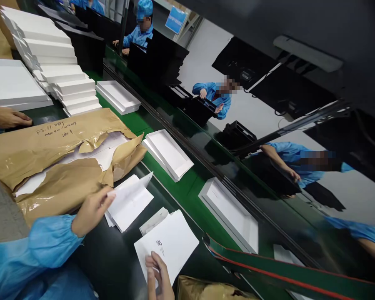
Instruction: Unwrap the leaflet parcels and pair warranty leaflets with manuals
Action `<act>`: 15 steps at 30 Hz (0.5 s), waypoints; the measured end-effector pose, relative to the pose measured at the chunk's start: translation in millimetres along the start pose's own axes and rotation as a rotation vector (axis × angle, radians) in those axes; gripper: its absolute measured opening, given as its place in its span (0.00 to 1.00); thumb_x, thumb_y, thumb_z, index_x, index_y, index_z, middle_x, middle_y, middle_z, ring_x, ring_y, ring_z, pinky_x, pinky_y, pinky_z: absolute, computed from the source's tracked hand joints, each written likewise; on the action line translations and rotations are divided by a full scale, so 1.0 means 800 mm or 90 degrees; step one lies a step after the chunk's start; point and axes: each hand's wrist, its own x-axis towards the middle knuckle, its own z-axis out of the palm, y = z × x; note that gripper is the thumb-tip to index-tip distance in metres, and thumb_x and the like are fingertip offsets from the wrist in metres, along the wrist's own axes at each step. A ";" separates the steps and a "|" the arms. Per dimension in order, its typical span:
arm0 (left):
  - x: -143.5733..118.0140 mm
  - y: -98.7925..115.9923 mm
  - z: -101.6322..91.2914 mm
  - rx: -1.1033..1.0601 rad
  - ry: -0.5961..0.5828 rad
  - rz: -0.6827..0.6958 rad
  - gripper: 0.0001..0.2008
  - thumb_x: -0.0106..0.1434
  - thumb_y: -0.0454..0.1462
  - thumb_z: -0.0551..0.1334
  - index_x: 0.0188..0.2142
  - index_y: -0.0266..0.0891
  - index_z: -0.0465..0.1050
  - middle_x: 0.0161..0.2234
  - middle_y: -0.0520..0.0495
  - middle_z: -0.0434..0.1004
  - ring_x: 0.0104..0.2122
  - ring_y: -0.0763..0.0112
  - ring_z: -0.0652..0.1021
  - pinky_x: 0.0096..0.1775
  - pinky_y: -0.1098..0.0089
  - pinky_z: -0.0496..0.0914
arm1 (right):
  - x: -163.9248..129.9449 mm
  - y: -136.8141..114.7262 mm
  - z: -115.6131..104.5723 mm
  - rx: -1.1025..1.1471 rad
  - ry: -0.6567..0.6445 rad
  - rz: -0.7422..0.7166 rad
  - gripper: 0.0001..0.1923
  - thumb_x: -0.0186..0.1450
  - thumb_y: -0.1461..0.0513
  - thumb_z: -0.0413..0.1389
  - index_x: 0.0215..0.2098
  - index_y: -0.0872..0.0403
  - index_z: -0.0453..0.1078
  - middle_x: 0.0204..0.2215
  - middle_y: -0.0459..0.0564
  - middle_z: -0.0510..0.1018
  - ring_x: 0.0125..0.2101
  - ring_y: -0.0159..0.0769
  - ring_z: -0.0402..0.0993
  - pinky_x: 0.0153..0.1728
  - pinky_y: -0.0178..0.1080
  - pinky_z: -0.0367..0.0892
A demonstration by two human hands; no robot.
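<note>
A torn paper parcel (62, 166) is lying left of a small sheet stack (129, 202). Behind both, open trays (170, 154) are sitting on the conveyor belt (190, 191).

Your left hand (92, 210) lifts the top sheet of a small stack (129, 204) of white sheets lying fanned on the dark table, just below the torn brown wrapper; that sheet's far corner curls upward. Your right hand (158, 275) presses fingertips on the near edge of a white card (168, 243), which lies flat, turned at an angle, with a small dark logo printed near its middle.
</note>
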 end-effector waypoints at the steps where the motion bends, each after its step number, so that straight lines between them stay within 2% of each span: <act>1: 0.002 0.007 -0.003 -0.121 0.009 -0.064 0.08 0.60 0.41 0.50 0.29 0.39 0.61 0.24 0.52 0.67 0.28 0.70 0.71 0.29 0.74 0.67 | 0.000 -0.014 0.011 0.066 -0.018 0.042 0.22 0.56 0.50 0.49 0.42 0.56 0.59 0.33 0.52 0.69 0.34 0.32 0.66 0.34 0.32 0.63; 4: -0.003 0.024 -0.001 -0.462 -0.080 -0.219 0.10 0.59 0.43 0.53 0.27 0.39 0.57 0.24 0.54 0.66 0.25 0.73 0.70 0.27 0.74 0.67 | 0.006 -0.053 0.039 0.306 -0.077 0.163 0.37 0.49 0.45 0.53 0.48 0.56 0.48 0.40 0.56 0.65 0.40 0.37 0.64 0.36 0.37 0.64; 6: -0.012 0.029 0.005 -0.575 -0.141 -0.268 0.10 0.58 0.41 0.55 0.26 0.39 0.57 0.27 0.53 0.67 0.28 0.73 0.71 0.30 0.73 0.68 | 0.014 -0.071 0.047 0.423 -0.101 0.230 0.38 0.49 0.46 0.54 0.49 0.55 0.44 0.42 0.56 0.64 0.42 0.39 0.63 0.40 0.40 0.63; 8: -0.021 0.028 0.007 -0.620 -0.211 -0.288 0.09 0.57 0.39 0.56 0.26 0.39 0.58 0.30 0.53 0.69 0.32 0.72 0.71 0.34 0.71 0.67 | 0.020 -0.076 0.046 0.448 -0.096 0.263 0.34 0.52 0.50 0.53 0.50 0.53 0.44 0.45 0.54 0.62 0.44 0.37 0.61 0.45 0.41 0.59; 10: -0.026 0.022 0.005 -0.618 -0.294 -0.307 0.07 0.57 0.37 0.58 0.26 0.38 0.61 0.29 0.52 0.70 0.32 0.71 0.71 0.35 0.71 0.67 | 0.020 -0.070 0.043 0.405 -0.107 0.255 0.30 0.56 0.53 0.52 0.51 0.52 0.44 0.48 0.52 0.60 0.47 0.34 0.58 0.49 0.39 0.54; 11: -0.027 0.018 0.004 -0.615 -0.329 -0.325 0.06 0.56 0.37 0.58 0.27 0.37 0.62 0.29 0.51 0.71 0.32 0.71 0.72 0.35 0.71 0.67 | 0.017 -0.066 0.044 0.384 -0.132 0.239 0.28 0.56 0.54 0.51 0.51 0.52 0.46 0.48 0.51 0.59 0.48 0.33 0.56 0.50 0.38 0.53; 13: -0.028 0.010 0.002 -0.627 -0.372 -0.381 0.06 0.55 0.38 0.59 0.31 0.36 0.65 0.28 0.50 0.72 0.30 0.68 0.73 0.35 0.70 0.67 | 0.008 -0.061 0.048 0.373 -0.235 0.214 0.25 0.58 0.56 0.50 0.50 0.54 0.48 0.48 0.52 0.60 0.48 0.33 0.57 0.49 0.38 0.53; 15: -0.029 0.003 0.002 -0.651 -0.376 -0.443 0.10 0.55 0.39 0.59 0.36 0.37 0.66 0.30 0.48 0.74 0.31 0.64 0.74 0.35 0.67 0.68 | -0.001 -0.064 0.048 0.365 -0.300 0.194 0.22 0.58 0.56 0.50 0.48 0.56 0.53 0.43 0.53 0.66 0.43 0.34 0.62 0.44 0.37 0.59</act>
